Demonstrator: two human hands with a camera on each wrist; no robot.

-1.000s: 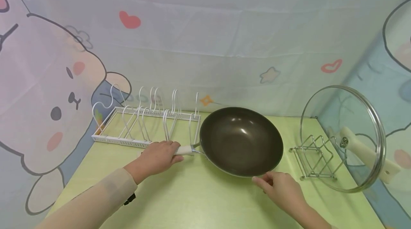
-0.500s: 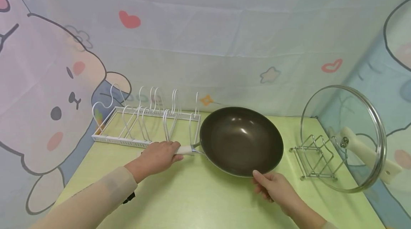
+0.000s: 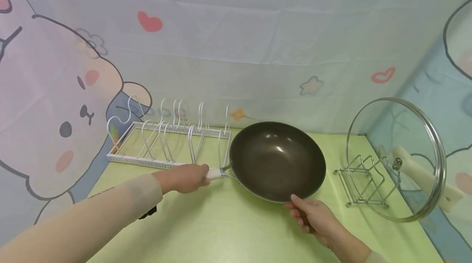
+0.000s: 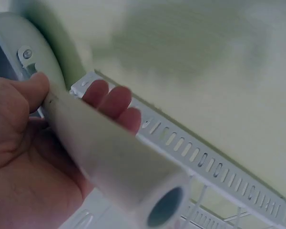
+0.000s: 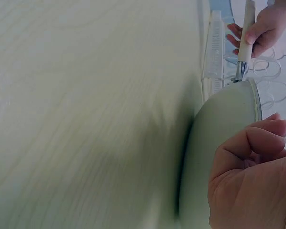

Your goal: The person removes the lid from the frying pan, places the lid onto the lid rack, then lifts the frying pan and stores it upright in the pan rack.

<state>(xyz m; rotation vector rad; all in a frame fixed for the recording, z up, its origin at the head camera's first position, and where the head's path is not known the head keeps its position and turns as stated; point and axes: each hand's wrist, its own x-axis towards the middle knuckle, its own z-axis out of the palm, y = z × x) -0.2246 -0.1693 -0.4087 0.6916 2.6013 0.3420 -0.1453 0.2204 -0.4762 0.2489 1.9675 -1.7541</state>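
Note:
A dark-coated wok (image 3: 276, 162) rests on the pale green tabletop, its inside facing up and its outer wall (image 5: 214, 119) pale. From its left side runs a cream handle (image 4: 109, 148) with a hole in the end. My left hand (image 3: 186, 177) holds this handle, thumb on one side and fingertips showing on the other in the left wrist view. At the wok's near right edge, my right hand (image 3: 317, 220) pinches the rim, with the thumb over the edge and the fingers below. The undersides of those fingers are partly hidden.
Behind my left hand stands a white wire rack (image 3: 169, 144) with upright loops. On the right, a small metal wire rack (image 3: 365, 185) holds a glass lid (image 3: 409, 140) upright, its cream handle facing right. A printed cloth (image 3: 258, 50) hangs close behind.
My right thumb has come up over the wok's rim, while its fingers have opened out below. My left wrist and forearm have turned and risen slightly. The wok stays almost where it was.

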